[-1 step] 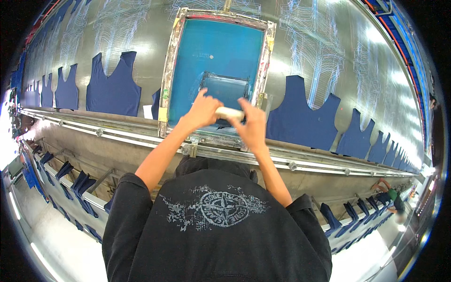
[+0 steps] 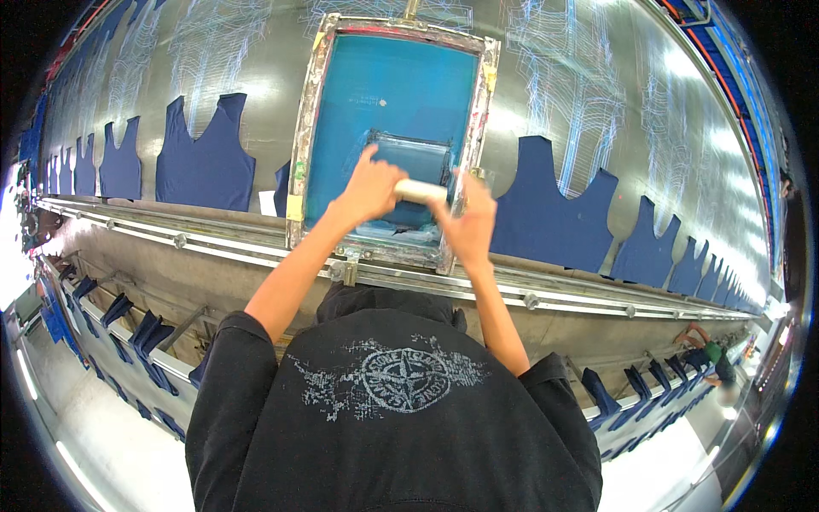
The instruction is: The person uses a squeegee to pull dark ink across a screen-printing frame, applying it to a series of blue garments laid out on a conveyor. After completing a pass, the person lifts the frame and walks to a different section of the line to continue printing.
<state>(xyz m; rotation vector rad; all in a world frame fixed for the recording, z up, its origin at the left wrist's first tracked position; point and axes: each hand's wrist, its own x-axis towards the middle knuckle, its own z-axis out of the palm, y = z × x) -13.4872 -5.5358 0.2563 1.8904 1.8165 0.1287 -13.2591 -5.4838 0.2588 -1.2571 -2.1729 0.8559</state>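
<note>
Left fingers [image 2: 391, 174] grasp a pale handle [image 2: 421, 191] over the framed blue screen [image 2: 401, 81]; whether right fingers [image 2: 468, 184] grip it, I cannot tell.

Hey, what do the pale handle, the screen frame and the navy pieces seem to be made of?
Pale handle: smooth wood or plastic, perhaps; its surface is evenly cream.
Screen frame: rough-looking, wood or metal, unclear under blotchy stains.
Navy pieces: probably matte fabric, thin and flat, without strong shine.
</note>
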